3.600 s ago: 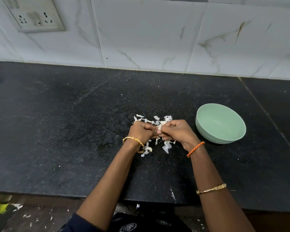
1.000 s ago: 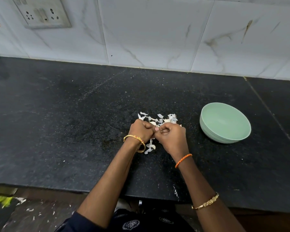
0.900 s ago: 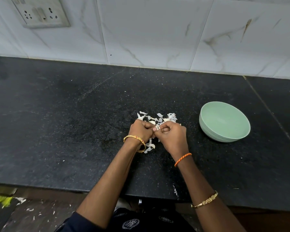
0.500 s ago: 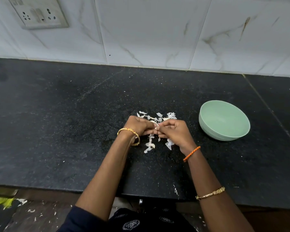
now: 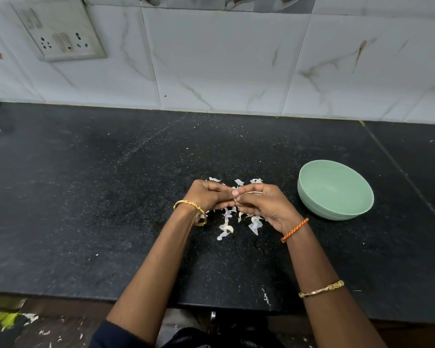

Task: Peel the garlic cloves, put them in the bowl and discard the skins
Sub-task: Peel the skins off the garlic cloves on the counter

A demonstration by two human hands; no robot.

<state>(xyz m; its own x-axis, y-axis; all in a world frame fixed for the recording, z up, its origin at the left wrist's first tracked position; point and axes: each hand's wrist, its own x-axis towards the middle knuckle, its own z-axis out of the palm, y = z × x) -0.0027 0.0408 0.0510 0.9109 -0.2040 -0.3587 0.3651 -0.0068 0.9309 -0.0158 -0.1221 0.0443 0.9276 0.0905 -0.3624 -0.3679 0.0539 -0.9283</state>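
My left hand point(image 5: 207, 195) and right hand point(image 5: 264, 205) meet fingertip to fingertip just above the black tabletop point(image 5: 86, 197), near its middle. Both are curled inward, and between them I pinch a small pale thing, a garlic clove point(image 5: 236, 197) by the look of it, though most of it is hidden behind my fingers. My left thumb lies across the top of it, and my right thumb and forefinger close on it from the right.

Skins point(image 5: 226, 228) lie scattered on the tabletop under and around my hands: a few thin white scraps on the far side, and larger curled pieces on the near side, between my wrists.

The bowl point(image 5: 362, 207), pale green, stands on the tabletop to the right of my right hand, near it but apart. I see nothing in the part of its inside that shows.

A gold bangle point(image 5: 190, 204) sits on my left wrist. On my right wrist is an orange thread point(image 5: 294, 229), and farther down that forearm a second gold bangle.

A marbled white tile wall point(image 5: 224, 66) rises behind the tabletop, with a socket plate point(image 5: 60, 31) at far left.
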